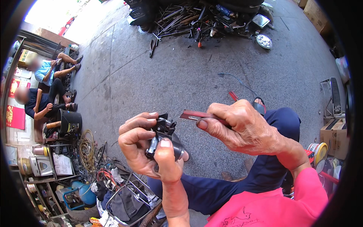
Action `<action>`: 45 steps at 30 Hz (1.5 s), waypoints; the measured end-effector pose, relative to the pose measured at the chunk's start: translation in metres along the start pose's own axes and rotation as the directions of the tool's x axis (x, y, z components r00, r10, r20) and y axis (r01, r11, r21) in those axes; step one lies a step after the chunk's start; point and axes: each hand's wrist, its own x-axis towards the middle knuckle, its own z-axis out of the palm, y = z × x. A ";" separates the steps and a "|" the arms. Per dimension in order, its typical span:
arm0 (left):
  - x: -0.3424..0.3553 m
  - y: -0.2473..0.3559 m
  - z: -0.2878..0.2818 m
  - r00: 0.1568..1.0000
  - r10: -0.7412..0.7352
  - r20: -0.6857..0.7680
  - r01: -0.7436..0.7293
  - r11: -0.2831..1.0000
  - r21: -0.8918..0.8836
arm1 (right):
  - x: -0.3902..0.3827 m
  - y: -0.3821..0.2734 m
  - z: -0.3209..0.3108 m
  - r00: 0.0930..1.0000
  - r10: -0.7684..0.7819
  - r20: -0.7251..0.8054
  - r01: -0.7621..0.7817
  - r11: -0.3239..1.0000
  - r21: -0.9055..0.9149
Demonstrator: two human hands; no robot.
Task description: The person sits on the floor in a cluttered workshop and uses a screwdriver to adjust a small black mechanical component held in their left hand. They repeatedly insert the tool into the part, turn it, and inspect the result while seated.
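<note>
My left hand [147, 147] grips a small black mechanical part [166, 140] with a rounded body, a silver edge and a jagged black top. To its right, my right hand [244, 134] holds a flat red tool [196, 114], like a utility knife, with thumb and bent fingers. The tool's left end points toward the black part, a short gap away from it.
Past my feet lies a heap of metal tools [181, 20] with a round lamp [264, 41]. Two people [45, 72] [38, 102] sit at the left, above a black bucket [70, 123], coiled hose [87, 151] and clutter. Cardboard boxes [332, 140] stand at the right.
</note>
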 end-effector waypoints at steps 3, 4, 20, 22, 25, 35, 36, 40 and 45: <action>0.000 0.000 0.002 1.000 0.018 -0.012 -0.018 1.000 0.011 | -0.001 0.003 -0.001 0.996 -0.087 -0.017 0.085 0.992 -0.097; -0.001 0.000 0.004 1.000 0.016 -0.023 -0.016 1.000 0.003 | -0.002 0.005 0.000 0.993 -0.116 -0.015 0.113 0.986 -0.121; -0.001 -0.002 0.012 0.978 0.179 0.110 -0.194 0.970 0.144 | -0.003 0.000 -0.009 0.988 -0.096 0.119 0.137 0.904 -0.405; -0.001 -0.003 0.012 0.972 0.183 0.150 -0.207 0.965 0.162 | -0.004 0.000 -0.010 0.988 -0.088 0.124 0.131 0.902 -0.411; -0.003 -0.004 0.010 0.958 0.184 0.218 -0.225 0.957 0.183 | -0.004 0.001 -0.012 0.989 -0.081 0.122 0.125 0.903 -0.411; -0.001 -0.001 0.014 0.959 0.184 0.216 -0.228 0.953 0.199 | -0.005 0.007 -0.015 0.987 -0.044 0.155 0.110 0.884 -0.454; -0.001 -0.001 0.014 0.960 0.186 0.209 -0.229 0.951 0.208 | -0.005 0.007 -0.015 0.987 -0.043 0.158 0.111 0.884 -0.455; -0.002 -0.001 0.015 0.956 0.179 0.233 -0.225 0.955 0.193 | -0.005 0.006 -0.015 0.983 -0.041 0.177 0.119 0.881 -0.459; -0.004 -0.001 0.017 0.959 0.178 0.220 -0.230 0.944 0.238 | -0.006 0.007 -0.012 0.988 -0.047 0.145 0.107 0.889 -0.446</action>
